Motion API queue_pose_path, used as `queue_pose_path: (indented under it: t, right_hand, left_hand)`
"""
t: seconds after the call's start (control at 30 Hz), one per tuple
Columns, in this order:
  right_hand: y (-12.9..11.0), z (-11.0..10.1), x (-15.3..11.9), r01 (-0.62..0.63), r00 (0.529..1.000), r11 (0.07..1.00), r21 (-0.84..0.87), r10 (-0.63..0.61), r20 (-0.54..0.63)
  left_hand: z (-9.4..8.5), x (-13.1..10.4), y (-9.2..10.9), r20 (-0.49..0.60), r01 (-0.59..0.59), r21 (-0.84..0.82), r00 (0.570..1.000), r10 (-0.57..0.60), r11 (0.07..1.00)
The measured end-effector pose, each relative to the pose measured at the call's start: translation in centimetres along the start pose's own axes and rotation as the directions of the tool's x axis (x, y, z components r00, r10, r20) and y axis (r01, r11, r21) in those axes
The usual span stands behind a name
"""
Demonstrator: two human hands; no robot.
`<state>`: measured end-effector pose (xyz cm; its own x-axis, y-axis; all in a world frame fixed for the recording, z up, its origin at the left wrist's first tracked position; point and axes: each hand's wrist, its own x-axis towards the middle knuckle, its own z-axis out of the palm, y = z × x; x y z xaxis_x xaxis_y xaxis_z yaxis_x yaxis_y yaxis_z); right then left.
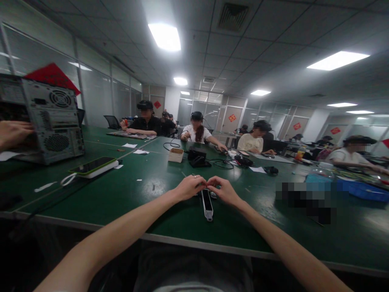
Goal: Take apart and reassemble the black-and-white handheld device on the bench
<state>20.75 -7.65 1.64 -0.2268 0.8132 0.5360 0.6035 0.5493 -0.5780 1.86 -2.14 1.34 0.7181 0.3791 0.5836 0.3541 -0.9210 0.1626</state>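
A long narrow white device with a black top (207, 202) lies on the green table (170, 215), pointing toward me. My left hand (192, 186) is at its far end, with a ring on one finger and the fingertips pinched together. From the other side my right hand (221, 189) meets it, its fingertips closed too. The two hands almost touch above the device's far end. Whatever the fingertips hold is too small to make out. Part of a small pale object (213, 195) shows beside the device, under my right hand.
An open computer case (57, 125) stands at the left, with another person's hand (15, 132) at it. Nearer lie a phone on a white block (94, 166), a small box (175, 155), black devices with cables (197, 156) and a blue tray (361, 188). People sit across the table.
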Motion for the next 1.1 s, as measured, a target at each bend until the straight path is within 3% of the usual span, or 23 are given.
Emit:
queue_pose_path:
  t: [0.17,0.5,0.73,0.93,1.1]
  right_hand:
    - [0.5,0.0,0.1,-0.045,0.998,0.996,0.072,0.047,-0.04]
    - [0.6,0.5,0.1,-0.051,0.999,0.994,0.098,0.05,0.012]
    - [0.4,-0.7,0.1,0.004,1.0,0.984,-0.175,-0.005,-0.006]
    - [1.9,-2.5,0.2,0.052,0.998,0.931,-0.361,-0.033,0.061]
    - [2.7,-2.8,0.1,0.047,0.98,0.917,-0.397,0.035,0.196]
  left_hand:
    - [-0.2,0.1,0.0,0.024,0.001,-0.03,1.0,-0.001,1.0]
    - [-0.5,0.0,0.0,0.043,0.039,-0.028,0.998,-0.038,0.999]
    - [-1.2,0.4,-1.3,-0.002,0.046,-0.066,0.999,-0.047,0.997]
    - [-2.1,0.4,-1.7,0.192,0.196,0.008,0.962,-0.193,0.981]
    - [-1.9,0.3,-1.6,0.315,0.238,-0.028,0.924,-0.217,0.971]
